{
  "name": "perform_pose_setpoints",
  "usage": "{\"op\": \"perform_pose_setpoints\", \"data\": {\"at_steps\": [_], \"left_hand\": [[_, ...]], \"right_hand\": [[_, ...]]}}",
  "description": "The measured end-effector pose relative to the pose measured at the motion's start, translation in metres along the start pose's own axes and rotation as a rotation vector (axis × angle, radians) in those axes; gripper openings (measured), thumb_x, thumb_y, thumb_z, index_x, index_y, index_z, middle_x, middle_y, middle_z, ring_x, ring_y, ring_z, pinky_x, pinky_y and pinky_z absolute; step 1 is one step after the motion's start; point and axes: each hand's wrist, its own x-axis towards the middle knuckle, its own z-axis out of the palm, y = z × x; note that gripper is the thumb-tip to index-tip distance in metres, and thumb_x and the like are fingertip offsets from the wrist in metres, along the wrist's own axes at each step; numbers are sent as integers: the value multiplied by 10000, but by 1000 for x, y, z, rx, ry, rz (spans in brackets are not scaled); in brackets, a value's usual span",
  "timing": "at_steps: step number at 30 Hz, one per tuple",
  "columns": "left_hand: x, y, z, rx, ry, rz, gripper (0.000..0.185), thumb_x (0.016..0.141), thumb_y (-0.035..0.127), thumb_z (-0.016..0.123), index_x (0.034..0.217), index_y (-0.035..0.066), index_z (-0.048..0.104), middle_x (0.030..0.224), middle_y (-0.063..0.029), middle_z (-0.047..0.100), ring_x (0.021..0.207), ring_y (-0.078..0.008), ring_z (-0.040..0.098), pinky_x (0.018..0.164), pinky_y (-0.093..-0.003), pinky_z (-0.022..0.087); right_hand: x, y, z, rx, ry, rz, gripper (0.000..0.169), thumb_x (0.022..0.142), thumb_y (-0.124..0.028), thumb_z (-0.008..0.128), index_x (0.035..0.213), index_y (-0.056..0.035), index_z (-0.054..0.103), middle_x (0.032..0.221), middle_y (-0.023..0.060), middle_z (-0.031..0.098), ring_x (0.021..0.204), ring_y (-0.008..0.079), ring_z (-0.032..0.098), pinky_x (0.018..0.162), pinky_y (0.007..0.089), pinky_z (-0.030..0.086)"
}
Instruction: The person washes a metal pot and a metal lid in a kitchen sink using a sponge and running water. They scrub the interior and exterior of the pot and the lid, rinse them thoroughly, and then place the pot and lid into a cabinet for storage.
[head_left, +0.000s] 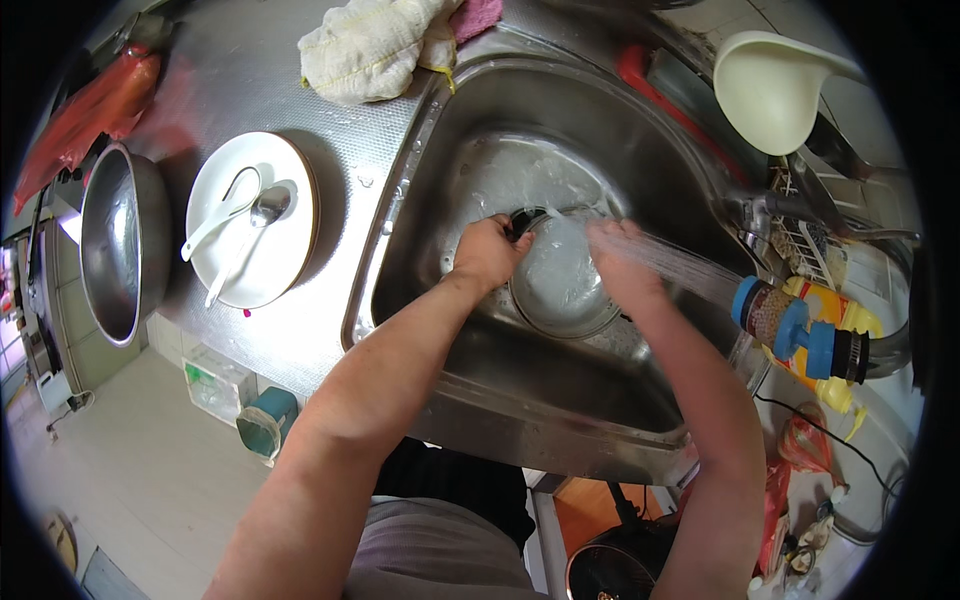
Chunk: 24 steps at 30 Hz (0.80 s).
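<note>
Down in the stainless steel sink (480, 97), a round, thin-rimmed pot or lid (559, 300) has water running over it; which of the two it is I cannot tell. My left hand (489, 251) grips its dark handle (527, 220) at the upper left rim. At the right rim, my right hand (626, 262) is in the spray, its fingertips blurred by the water. Whether those fingers grip the rim is unclear. Water shoots leftward from a blue-ringed faucet filter (772, 319) filled with small beads.
Left of the sink, stacked white plates (255, 274) carry two spoons (268, 208). A steel basin (124, 247) stands at the counter's left edge. Cloths (367, 49) lie behind the sink. A pale ladle (769, 90) and yellow bottles (825, 307) are on the right.
</note>
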Motion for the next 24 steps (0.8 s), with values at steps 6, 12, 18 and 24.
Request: {"op": "perform_pose_setpoints", "data": {"at_steps": [6,12,18,24], "left_hand": [[-1,1,-2,10,-12,-13,394,839,379,717,912,-2,649,811,-151,689,752,-291,664,728,-356,509],[-1,-1,-3,-11,-18,-19,389,838,376,724,904,1,644,805,-151,687,756,-284,663,725,-356,508],[-1,11,-9,-106,-55,-100,522,933,490,539,936,-14,675,842,-193,685,821,-335,656,788,-386,494],[3,4,-4,-50,-24,-129,532,997,433,359,1033,8,676,989,-272,652,1014,-442,590,911,-439,457]], "right_hand": [[-9,4,3,289,424,225,300,861,-91,570,1158,-78,609,1171,108,594,1112,308,553,948,406,460],[3,-1,21,543,660,231,259,828,-30,583,1073,-82,646,1076,86,639,999,310,602,889,409,481],[50,-23,-4,584,728,-191,189,822,-42,596,990,-80,673,1060,83,651,979,291,610,886,407,487],[29,4,9,990,518,187,177,832,-114,631,990,-60,689,1037,117,643,976,318,606,867,391,491]]}}
